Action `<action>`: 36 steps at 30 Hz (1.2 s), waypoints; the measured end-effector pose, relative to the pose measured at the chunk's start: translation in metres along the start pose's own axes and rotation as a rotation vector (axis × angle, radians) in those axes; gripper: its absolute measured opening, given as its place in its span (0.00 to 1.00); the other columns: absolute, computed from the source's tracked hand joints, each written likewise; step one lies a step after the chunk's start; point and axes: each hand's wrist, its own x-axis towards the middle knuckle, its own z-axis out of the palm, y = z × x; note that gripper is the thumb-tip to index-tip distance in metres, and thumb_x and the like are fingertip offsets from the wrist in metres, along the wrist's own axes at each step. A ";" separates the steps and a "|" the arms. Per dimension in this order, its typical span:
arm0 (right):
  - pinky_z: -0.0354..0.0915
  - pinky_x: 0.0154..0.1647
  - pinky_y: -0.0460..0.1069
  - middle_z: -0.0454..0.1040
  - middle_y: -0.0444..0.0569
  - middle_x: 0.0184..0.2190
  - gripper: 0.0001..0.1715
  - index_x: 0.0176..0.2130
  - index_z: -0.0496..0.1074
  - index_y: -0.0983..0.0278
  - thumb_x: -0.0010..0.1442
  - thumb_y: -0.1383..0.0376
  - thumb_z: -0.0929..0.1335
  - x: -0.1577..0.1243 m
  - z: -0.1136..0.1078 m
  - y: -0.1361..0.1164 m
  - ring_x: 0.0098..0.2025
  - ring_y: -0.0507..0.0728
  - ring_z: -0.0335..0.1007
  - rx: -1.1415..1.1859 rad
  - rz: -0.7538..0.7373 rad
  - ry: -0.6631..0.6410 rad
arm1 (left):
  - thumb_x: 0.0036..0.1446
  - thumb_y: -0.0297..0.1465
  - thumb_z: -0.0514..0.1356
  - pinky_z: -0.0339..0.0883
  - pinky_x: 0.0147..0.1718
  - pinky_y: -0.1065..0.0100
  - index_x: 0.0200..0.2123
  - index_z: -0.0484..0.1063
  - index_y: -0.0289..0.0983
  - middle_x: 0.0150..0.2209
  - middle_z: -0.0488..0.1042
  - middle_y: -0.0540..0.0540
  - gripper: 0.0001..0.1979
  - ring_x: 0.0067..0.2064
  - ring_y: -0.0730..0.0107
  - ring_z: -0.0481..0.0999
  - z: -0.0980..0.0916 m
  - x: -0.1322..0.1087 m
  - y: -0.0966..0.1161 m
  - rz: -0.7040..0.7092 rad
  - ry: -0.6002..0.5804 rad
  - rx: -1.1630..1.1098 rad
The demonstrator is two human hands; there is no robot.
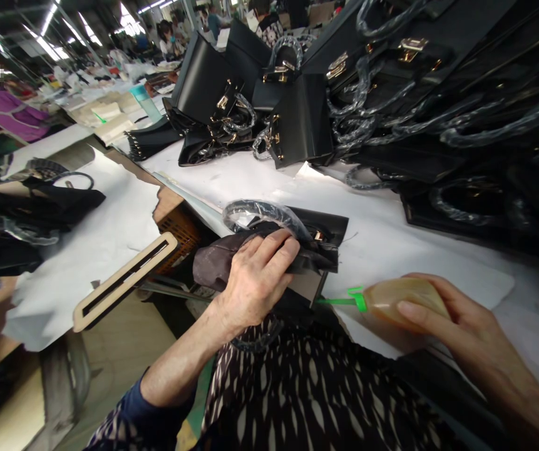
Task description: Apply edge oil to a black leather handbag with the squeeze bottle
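Bent fingers of my left hand (pixel 262 269) grip the top of a black handbag (pixel 328 225) at the table edge in front of me. A plastic-wrapped handle (pixel 269 210) arches up behind that hand, and dark lining cloth (pixel 213 260) bulges out to its left. In my right hand (pixel 457 319) is a squeeze bottle (pixel 403 304) of yellowish-brown liquid, lying on its side. Its thin green nozzle (pixel 339 301) points left, and the tip is at the bag's lower right edge. Whether the tip touches the bag, I cannot tell.
Black handbags (pixel 302 119) with wrapped handles are heaped along the back and right of the white-covered table (pixel 377 238). A beige slotted frame (pixel 126 282) juts out at the left, near an orange crate (pixel 179 232). A person in purple (pixel 6 113) is at the far left.
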 end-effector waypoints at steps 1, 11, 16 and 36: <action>0.65 0.31 0.47 0.76 0.41 0.34 0.32 0.43 0.71 0.55 0.43 0.42 0.73 -0.002 0.000 0.000 0.36 0.60 0.71 0.000 0.011 -0.006 | 0.59 0.25 0.55 0.71 0.39 0.59 0.51 0.64 0.32 0.49 0.72 0.34 0.16 0.44 0.57 0.73 0.000 0.000 0.000 0.001 -0.001 0.002; 0.67 0.31 0.49 0.76 0.44 0.33 0.35 0.42 0.70 0.57 0.39 0.42 0.73 -0.012 0.002 -0.005 0.36 0.63 0.72 0.012 0.070 -0.027 | 0.58 0.24 0.56 0.71 0.41 0.59 0.50 0.65 0.32 0.49 0.72 0.35 0.15 0.44 0.58 0.74 0.000 0.002 0.002 -0.003 0.016 -0.002; 0.67 0.32 0.50 0.77 0.44 0.34 0.34 0.42 0.70 0.57 0.39 0.43 0.72 -0.014 0.002 -0.008 0.37 0.64 0.72 0.002 0.092 -0.045 | 0.58 0.23 0.56 0.71 0.42 0.60 0.50 0.65 0.32 0.49 0.72 0.35 0.15 0.45 0.58 0.74 0.001 0.002 0.001 -0.006 0.015 -0.014; 0.68 0.28 0.50 0.77 0.45 0.31 0.35 0.39 0.72 0.60 0.35 0.43 0.71 -0.023 0.004 -0.002 0.36 0.65 0.71 0.026 0.134 0.004 | 0.57 0.23 0.60 0.71 0.46 0.61 0.51 0.65 0.35 0.51 0.72 0.38 0.19 0.48 0.62 0.73 0.005 0.009 -0.004 -0.020 0.056 -0.022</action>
